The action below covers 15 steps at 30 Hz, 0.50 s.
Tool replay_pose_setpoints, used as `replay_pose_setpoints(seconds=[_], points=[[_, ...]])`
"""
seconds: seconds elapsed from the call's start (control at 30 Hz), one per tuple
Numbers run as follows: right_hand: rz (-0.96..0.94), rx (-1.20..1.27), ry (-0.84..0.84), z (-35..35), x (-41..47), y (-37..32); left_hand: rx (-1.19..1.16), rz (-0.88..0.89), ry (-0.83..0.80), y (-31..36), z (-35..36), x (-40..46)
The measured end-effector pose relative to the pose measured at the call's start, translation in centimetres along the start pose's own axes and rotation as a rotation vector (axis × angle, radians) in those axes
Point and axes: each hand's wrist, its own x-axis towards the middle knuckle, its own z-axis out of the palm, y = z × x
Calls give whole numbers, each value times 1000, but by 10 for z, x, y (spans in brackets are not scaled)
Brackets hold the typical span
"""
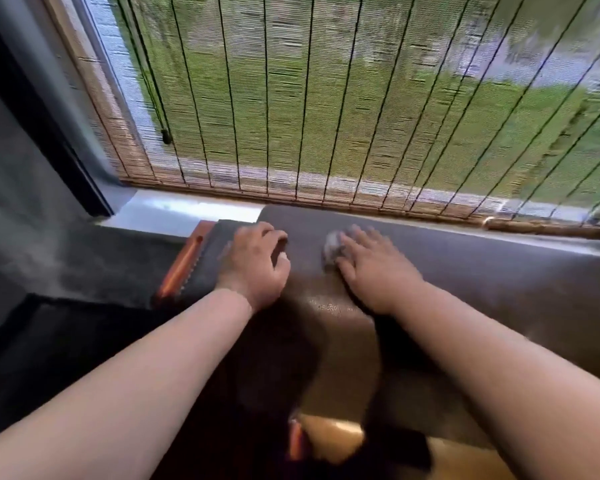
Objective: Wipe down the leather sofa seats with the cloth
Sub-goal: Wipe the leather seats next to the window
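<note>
The dark brown leather sofa [482, 271] runs below the window, its back top toward the sill. My right hand [371, 268] lies flat on the sofa's top with a small grey cloth [331, 249] pressed under its fingers; the cloth shows at the fingertips and is blurred. My left hand [257, 265] rests beside it at the sofa's left end, fingers curled and apart, holding nothing. Both forearms reach in from the bottom of the view.
A bamboo blind [326, 98] with a dangling cord [166, 135] covers the window right behind the sofa. An orange-brown wooden strip [182, 263] edges the sofa's left end. A white sill [174, 209] and a dark wall stand at left.
</note>
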Motion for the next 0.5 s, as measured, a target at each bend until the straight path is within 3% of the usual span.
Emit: replay_pose_setpoints(seconds=[0.1, 0.17, 0.27, 0.43, 0.5], points=[[120, 6, 9, -9, 10, -1, 21, -96, 113, 1, 5, -7], [-63, 53, 73, 6, -9, -24, 14, -100, 134, 0, 9, -9], [-293, 82, 8, 16, -23, -44, -20, -103, 123, -3, 7, -5], [22, 45, -25, -19, 60, -3, -63, -86, 124, -4, 7, -8], [3, 8, 28, -18, 69, -17, -96, -77, 141, -6, 6, -8]])
